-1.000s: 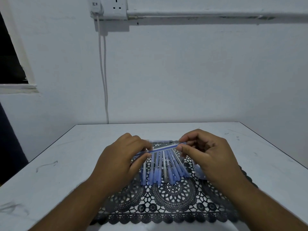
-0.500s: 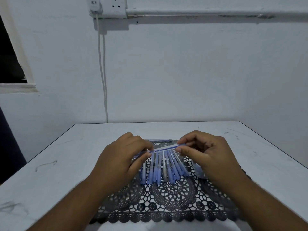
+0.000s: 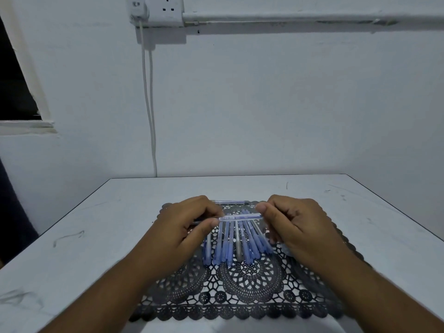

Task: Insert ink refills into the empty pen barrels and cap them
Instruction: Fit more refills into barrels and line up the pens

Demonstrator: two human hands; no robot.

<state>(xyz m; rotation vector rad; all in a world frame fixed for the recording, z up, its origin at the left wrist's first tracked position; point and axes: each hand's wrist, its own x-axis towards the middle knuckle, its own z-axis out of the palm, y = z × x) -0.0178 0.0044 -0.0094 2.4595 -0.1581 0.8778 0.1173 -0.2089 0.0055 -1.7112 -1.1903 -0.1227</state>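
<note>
Two hands, left hand (image 3: 179, 230) and right hand (image 3: 292, 223), pinch one clear pen barrel (image 3: 240, 217) crosswise above capped pens (image 3: 236, 243) on lace mat (image 3: 240, 299); bare table (image 3: 96, 227) either side.

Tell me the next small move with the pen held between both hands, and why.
Probably push the two ends together to seat it: the left hand and right hand pinch opposite ends of one clear pen, held level above the row of pens.

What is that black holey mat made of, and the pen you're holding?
The black lace-pattern placemat looks like soft plastic or vinyl: its cut-out holes are crisp with a faint sheen. The clear pen barrel looks like glossy hard plastic, since the pens below show through it.
</note>
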